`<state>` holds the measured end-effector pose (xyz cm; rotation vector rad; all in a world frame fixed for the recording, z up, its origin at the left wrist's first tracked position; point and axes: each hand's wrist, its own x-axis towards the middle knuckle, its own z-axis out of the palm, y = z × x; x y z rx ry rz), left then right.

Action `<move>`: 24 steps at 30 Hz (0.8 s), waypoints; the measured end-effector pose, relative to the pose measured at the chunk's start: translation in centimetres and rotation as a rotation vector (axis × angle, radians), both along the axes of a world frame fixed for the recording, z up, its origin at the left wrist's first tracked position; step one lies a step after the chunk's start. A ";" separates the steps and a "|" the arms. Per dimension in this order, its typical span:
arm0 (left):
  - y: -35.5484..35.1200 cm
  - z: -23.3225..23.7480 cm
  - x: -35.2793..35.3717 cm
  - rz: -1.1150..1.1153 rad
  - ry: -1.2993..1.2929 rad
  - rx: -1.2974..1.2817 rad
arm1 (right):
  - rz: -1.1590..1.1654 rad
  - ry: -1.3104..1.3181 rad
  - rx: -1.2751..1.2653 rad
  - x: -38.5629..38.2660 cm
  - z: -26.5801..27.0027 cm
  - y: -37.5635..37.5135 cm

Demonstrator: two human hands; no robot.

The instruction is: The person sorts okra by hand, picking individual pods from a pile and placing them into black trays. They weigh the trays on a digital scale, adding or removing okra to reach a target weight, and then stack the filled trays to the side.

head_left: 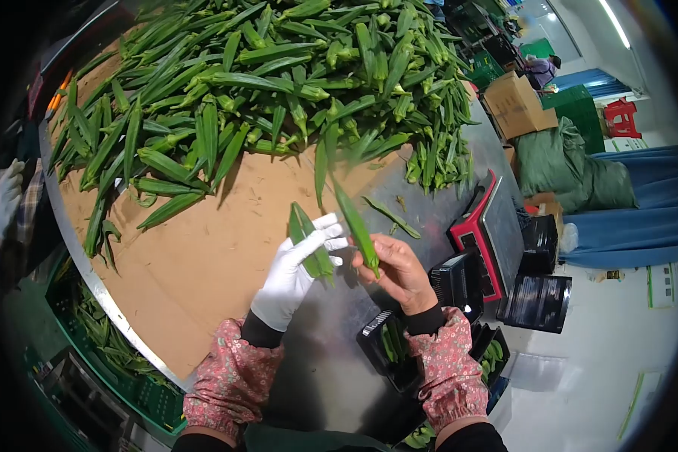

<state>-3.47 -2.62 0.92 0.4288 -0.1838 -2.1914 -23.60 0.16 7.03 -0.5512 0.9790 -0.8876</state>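
My left hand (292, 275), in a white glove, is closed around okra pods (306, 239) that lie along its palm, tips pointing away from me. Beside it, my bare right hand (399, 273) pinches a single okra pod (354, 222) near its stem end, the tip pointing up and away. Beyond both hands a large heap of okra (279, 83) covers the far part of the table. A thin, loose pod (392, 217) lies on the metal surface to the right.
Brown cardboard (173, 294) covers the table's left side. A red-edged scale (486, 241) stands at right, near black trays (388, 346), some holding okra. A green crate (113, 354) with okra sits below the left edge. Another person's gloved hand (7, 197) shows at far left.
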 end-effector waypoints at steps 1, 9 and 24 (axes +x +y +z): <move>0.0 0.0 -0.1 -0.010 0.041 -0.028 | 0.025 0.015 0.011 0.3 -0.2 0.2; 0.0 0.0 0.3 -0.022 -0.046 -0.077 | 0.280 0.698 -0.158 1.2 0.8 -1.6; 0.3 -0.2 0.5 0.188 0.240 0.082 | -0.003 1.706 -0.600 5.7 -5.3 -14.2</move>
